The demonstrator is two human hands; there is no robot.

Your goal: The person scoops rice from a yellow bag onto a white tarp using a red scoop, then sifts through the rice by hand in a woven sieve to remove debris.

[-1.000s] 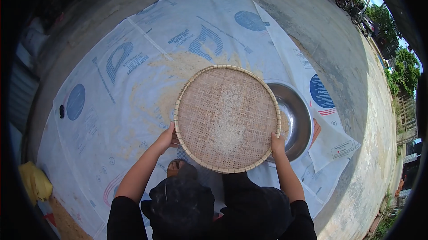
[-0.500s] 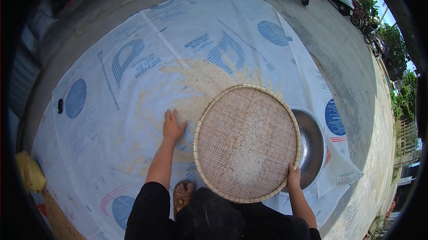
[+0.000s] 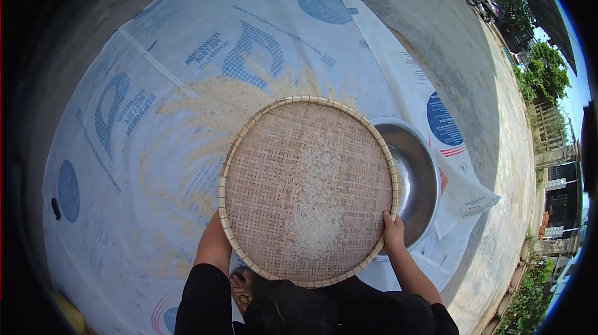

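One small dark object lies at the left of a printed white sheet, a yellow bundle at its near left corner, while a tan, dusty scatter fans across the middle toward the far side. A left forearm runs beneath a round woven tray; the left hand is hidden there, so whether it grips or lies spread cannot be told. A sandalled foot shows just beside the tray's near left edge. The tray is held at center, in front of the person, with pale grains strung near to far along its middle and thickest on the near side. At right, the right hand pinches the bound rim, thumb on top, in front of a metal basin partly covered from view. Grain looks liable to slide over the low rim if the hidden support slips or one side dips; a jolt against the basin could also scatter it. Farther right, concrete lies in sunlight.
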